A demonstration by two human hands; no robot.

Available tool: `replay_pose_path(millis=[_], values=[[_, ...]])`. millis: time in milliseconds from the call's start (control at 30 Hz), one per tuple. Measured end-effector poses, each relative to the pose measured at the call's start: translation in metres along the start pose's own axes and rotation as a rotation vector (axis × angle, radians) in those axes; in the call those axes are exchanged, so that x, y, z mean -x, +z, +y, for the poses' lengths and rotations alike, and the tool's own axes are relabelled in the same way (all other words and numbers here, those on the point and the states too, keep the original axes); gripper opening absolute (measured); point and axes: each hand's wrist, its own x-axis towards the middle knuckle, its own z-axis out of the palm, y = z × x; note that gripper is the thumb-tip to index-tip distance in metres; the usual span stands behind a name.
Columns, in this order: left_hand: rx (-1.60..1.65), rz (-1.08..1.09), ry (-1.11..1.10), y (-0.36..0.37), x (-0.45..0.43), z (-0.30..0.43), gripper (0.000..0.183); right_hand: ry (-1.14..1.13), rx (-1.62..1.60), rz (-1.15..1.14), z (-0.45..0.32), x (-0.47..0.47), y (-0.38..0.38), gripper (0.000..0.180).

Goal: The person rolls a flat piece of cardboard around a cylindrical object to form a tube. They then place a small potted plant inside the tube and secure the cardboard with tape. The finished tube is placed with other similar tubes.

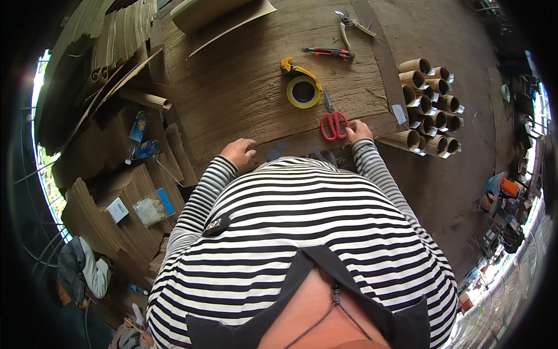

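My left hand (239, 153) rests at the near edge of the wooden table (235, 100), its fingers a little apart and holding nothing that I can see. At the same edge, my right hand (359, 131) lies beside red-handled scissors (334, 122), fingertips by the right handle loop; whether they grip it is unclear. Beyond the scissors lies a yellow tape dispenser (302, 83) with a tape roll. Farther off are a red and black utility knife (330, 53) and pruning shears (352, 26) with pale handles. A curved brown sheet (218, 19) lies at the far left of the table.
Several brown tubes (437, 101) with white tabs are stacked right of the table. On the left stand stacks of cardboard (126, 35), plastic bottles (138, 126), a clear bag (150, 208) and a small white box (117, 210). Parts of other people (139, 331) show at lower left.
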Motion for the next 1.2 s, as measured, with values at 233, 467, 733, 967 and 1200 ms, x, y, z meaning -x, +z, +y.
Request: replay_pose_path(millis=[233, 467, 733, 967, 1200], values=[[0.051, -0.035, -0.110, -0.010, 0.037, -0.055, 0.038, 0.304, 0.298, -0.355, -0.116, -0.010, -0.018, 0.059], [0.086, -0.068, -0.009, -0.021, -0.010, -0.028, 0.041, 0.423, 0.206, -0.373, -0.090, -0.022, -0.046, 0.068], [0.022, -0.117, -0.095, -0.039, -0.030, 0.010, 0.040, 0.072, 0.341, -0.392, -0.093, -0.076, -0.114, 0.056], [0.083, -0.118, -0.176, -0.024, -0.054, 0.043, 0.041, -0.283, 0.371, -0.099, -0.124, -0.182, -0.090, 0.052], [0.117, 0.068, -0.208, 0.019, -0.125, 0.056, 0.067, -0.199, 0.224, -0.024, -0.148, -0.272, -0.064, 0.050]])
